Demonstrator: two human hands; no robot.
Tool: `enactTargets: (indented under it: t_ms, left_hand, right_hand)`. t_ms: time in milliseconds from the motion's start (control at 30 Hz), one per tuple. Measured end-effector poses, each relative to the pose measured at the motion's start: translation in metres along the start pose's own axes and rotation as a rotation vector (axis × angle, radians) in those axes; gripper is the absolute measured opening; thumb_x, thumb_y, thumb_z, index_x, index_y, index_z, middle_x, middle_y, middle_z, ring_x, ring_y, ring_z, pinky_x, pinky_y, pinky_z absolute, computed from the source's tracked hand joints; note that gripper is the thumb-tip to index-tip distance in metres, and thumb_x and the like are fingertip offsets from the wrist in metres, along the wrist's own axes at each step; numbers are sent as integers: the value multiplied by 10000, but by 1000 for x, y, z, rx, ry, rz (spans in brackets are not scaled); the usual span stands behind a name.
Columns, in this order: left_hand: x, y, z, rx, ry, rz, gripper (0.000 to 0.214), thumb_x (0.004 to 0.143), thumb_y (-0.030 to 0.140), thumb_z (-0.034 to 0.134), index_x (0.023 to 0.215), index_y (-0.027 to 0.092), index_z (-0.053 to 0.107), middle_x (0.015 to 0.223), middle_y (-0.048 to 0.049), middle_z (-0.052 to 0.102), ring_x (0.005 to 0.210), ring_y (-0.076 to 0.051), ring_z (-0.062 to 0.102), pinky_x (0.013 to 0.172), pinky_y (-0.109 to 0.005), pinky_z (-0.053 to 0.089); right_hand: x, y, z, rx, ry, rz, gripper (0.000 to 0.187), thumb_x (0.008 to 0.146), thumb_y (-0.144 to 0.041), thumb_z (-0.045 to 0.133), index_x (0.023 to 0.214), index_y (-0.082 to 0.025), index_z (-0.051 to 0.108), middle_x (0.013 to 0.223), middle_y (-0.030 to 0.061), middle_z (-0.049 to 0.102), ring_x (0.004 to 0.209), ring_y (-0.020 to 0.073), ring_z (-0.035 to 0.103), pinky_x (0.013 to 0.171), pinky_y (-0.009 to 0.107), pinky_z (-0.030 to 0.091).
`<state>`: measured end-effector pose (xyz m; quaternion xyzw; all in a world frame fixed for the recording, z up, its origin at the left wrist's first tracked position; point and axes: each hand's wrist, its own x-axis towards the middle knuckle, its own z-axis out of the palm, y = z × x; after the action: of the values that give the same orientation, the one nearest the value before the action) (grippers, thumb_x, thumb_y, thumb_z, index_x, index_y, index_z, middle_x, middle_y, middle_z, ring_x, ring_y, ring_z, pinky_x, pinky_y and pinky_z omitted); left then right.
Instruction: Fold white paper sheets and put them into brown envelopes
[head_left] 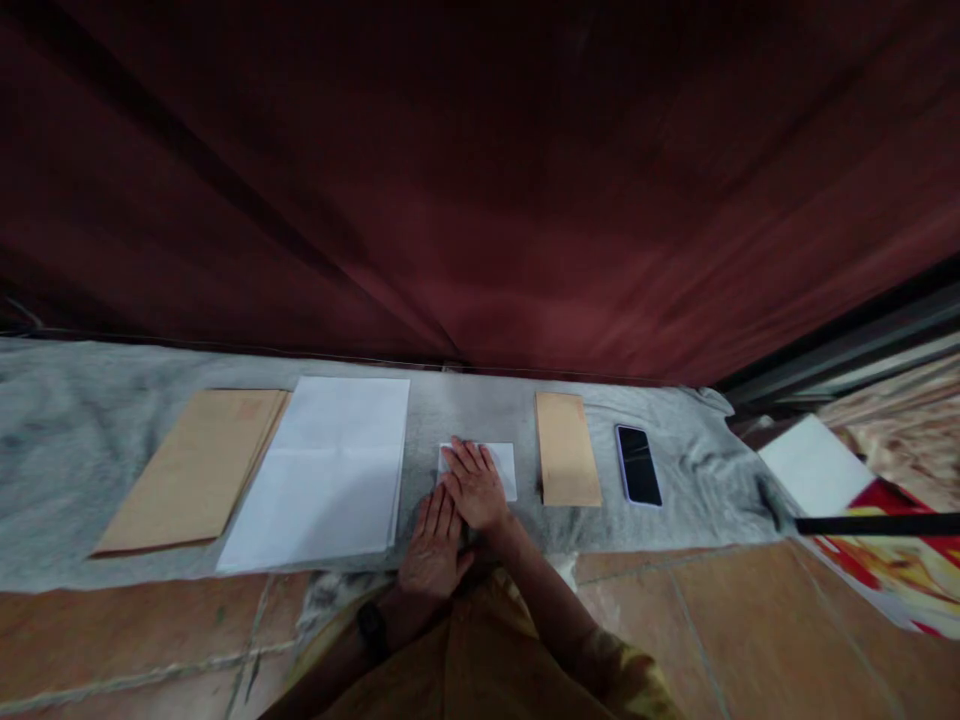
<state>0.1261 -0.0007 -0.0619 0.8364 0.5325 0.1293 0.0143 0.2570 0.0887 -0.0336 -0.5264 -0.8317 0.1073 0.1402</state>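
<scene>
A small folded white sheet of paper [504,462] lies on the grey cloth in front of me. My right hand [477,488] rests flat on it, fingers stretched out and covering much of its left part. Just below and to the left, my left hand [433,548] lies flat on the cloth with its fingers extended, their tips by the right hand and the paper's lower left corner. A stack of white paper sheets [330,470] is left of my hands. To the right of them lies a small brown envelope stack [568,450].
Large brown envelopes [195,465] lie at the far left of the grey cloth [472,395]. A phone [639,466] is right of the small envelopes. Behind the cloth hangs a dark red curtain [480,250]. A red and yellow printed box [892,550] stands at the right.
</scene>
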Motion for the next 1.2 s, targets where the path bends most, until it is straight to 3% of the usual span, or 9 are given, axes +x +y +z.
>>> enactTargets:
  t_ms: [233, 400, 467, 600, 800, 1200]
  left_hand:
    - [3, 4, -16, 65, 51, 15, 766, 893, 564, 529, 1470, 63, 478, 1558, -207, 431, 1468, -395, 350, 1179, -532, 319]
    - [29, 5, -35, 74, 3, -73, 509, 991, 373, 399, 1392, 104, 561, 1470, -169, 555, 1378, -304, 504, 1146, -473, 394]
    - [47, 3, -37, 80, 24, -78, 496, 986, 282, 380, 1415, 83, 528, 1511, -175, 508, 1432, -287, 440, 1179, -468, 359]
    - [71, -8, -25, 67, 41, -90, 547, 965, 223, 376, 1489, 75, 424, 1573, -161, 429, 1494, -274, 336, 1224, -482, 286]
    - [64, -18, -2, 36, 34, -120, 605, 969, 259, 393, 1542, 79, 321, 1628, -179, 319, 1530, -280, 243, 1242, -506, 214]
    - [60, -14, -6, -75, 31, -138, 609, 1003, 367, 382, 1542, 89, 322, 1635, -174, 305, 1537, -289, 213, 1246, -484, 192]
  right_hand:
    - [-19, 26, -8, -59, 43, 114, 499, 1061, -372, 372, 1529, -204, 420, 1617, 70, 360, 1509, 238, 294, 1227, 451, 249]
    - [-28, 30, -13, -84, 42, 119, 521, 1065, -383, 352, 1545, -184, 391, 1620, 91, 349, 1515, 243, 279, 1225, 457, 242]
    - [-29, 28, -13, -89, 47, 110, 520, 1065, -386, 353, 1545, -190, 391, 1617, 93, 354, 1511, 244, 288, 1220, 457, 245]
    - [-29, 26, -12, -117, 94, 81, 499, 1060, -326, 361, 1533, -173, 411, 1609, 115, 365, 1500, 253, 309, 1215, 472, 239]
    - [-33, 28, -3, -177, 165, 40, 492, 1041, -276, 373, 1515, -163, 443, 1594, 133, 389, 1489, 278, 323, 1202, 510, 239]
    - [-36, 30, 11, -240, 148, 105, 526, 1029, -304, 328, 1531, -184, 424, 1630, 114, 325, 1495, 316, 294, 1189, 558, 222]
